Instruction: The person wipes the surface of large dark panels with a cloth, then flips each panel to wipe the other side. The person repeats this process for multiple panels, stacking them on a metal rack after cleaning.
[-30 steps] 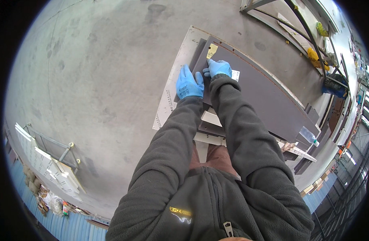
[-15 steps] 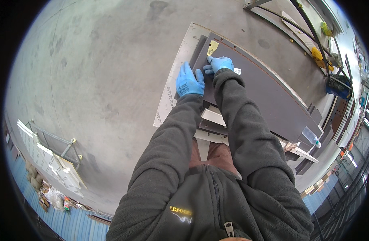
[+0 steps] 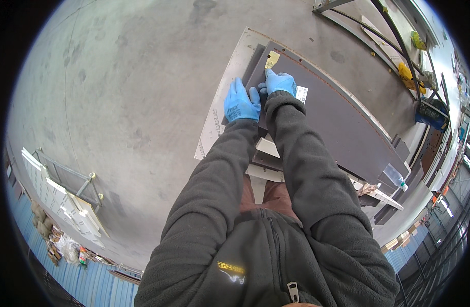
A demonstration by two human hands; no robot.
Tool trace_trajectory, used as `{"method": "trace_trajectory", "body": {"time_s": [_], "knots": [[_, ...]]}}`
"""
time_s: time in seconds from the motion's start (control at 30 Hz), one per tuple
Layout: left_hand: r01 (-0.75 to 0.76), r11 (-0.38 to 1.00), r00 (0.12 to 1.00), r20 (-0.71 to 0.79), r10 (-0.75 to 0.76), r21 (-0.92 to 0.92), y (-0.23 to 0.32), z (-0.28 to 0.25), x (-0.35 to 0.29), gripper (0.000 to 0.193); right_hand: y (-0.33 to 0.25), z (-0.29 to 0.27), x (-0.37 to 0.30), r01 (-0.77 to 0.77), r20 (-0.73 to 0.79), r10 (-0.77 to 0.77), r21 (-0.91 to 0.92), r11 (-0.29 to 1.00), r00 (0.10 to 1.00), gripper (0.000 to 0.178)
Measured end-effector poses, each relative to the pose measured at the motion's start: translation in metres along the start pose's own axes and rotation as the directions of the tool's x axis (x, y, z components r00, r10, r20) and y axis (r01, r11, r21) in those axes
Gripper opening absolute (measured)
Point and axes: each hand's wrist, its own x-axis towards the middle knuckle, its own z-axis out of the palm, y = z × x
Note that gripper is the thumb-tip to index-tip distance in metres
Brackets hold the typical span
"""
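A dark grey panel lies on top of a stack, long side slanting down to the right. My left hand, in a blue glove, rests against its left end, fingers stretched and thumb apart. My right hand, also gloved in blue, is on the panel's upper left part. Its index finger points out to the lower edge of a yellow label; the other fingers are bent. A white printed label shows on the panel beside the right hand.
Under the panel is a larger white board. A clear plastic bottle lies at the panel's right end. A metal rack stands at the upper right, a wheeled cart with boards at the lower left.
My right hand has shifted slightly left and its forearm has swung left, uncovering more of the white label. The left hand stays in place.
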Motion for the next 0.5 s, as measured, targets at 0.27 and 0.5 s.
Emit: {"method": "trace_trajectory", "body": {"time_s": [0.27,0.5], "knots": [[-0.038,0.999,0.998,-0.053,0.039,0.016,0.002,-0.004,0.0,0.062,0.031,-0.009,0.013,0.499,-0.024,-0.516,-0.22,0.838,0.856,0.032],[-0.011,1.0,1.0,-0.014,0.011,0.005,-0.003,-0.001,0.001,0.065,0.013,-0.013,0.019,0.532,0.143,-0.725,-0.775,0.342,0.674,0.026]]}}
